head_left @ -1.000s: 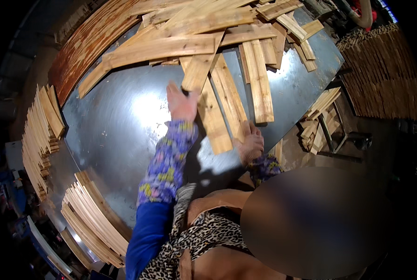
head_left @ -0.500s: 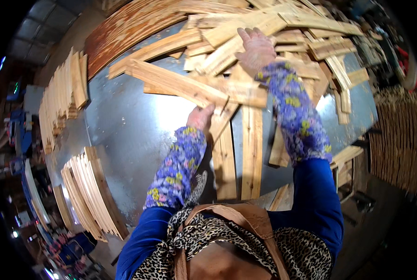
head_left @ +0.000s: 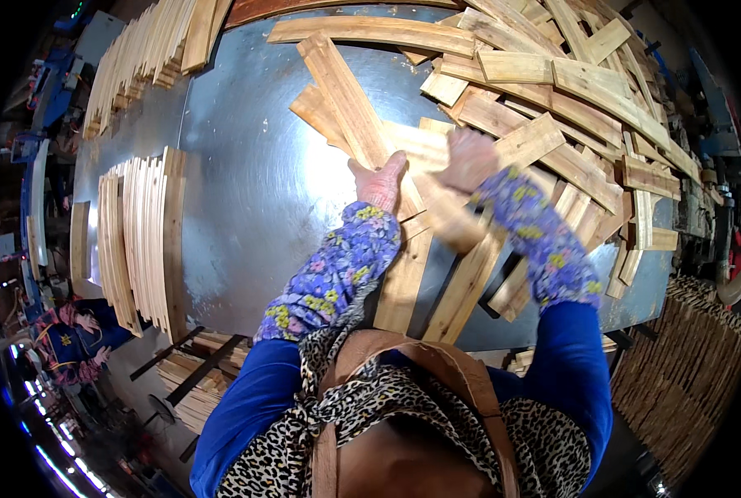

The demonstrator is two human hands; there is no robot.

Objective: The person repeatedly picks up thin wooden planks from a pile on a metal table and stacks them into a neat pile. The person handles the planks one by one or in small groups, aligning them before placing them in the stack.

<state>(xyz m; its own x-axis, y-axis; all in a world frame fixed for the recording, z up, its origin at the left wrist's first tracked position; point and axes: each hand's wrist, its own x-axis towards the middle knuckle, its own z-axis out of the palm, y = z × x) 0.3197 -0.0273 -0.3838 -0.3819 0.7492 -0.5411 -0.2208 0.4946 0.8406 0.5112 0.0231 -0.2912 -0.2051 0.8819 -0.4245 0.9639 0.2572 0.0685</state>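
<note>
My left hand [head_left: 379,187] is closed on a long pale wooden board [head_left: 344,91], which points away from me toward the far left. Its lower part crosses other boards near the hand. To the right, my right hand [head_left: 470,159] is smeared by motion, so its fingers cannot be made out. Just below it is a blurred short board [head_left: 451,220]; whether the hand grips it is unclear. Two more boards lie toward my body, one a plank [head_left: 403,286] below my left hand and the other a slanting plank [head_left: 467,286] beside it.
A loose heap of boards [head_left: 586,108] covers the right and far right of the metal table [head_left: 237,199]. Neat board rows stand at left, one near row [head_left: 142,241] and one far row [head_left: 142,62]. Stacked wood [head_left: 677,373] stands beyond the right edge.
My right hand has come back from the heap toward my left hand, and a blurred board now shows below it. My left hand still has its board, now steeper. The whole view has shifted.
</note>
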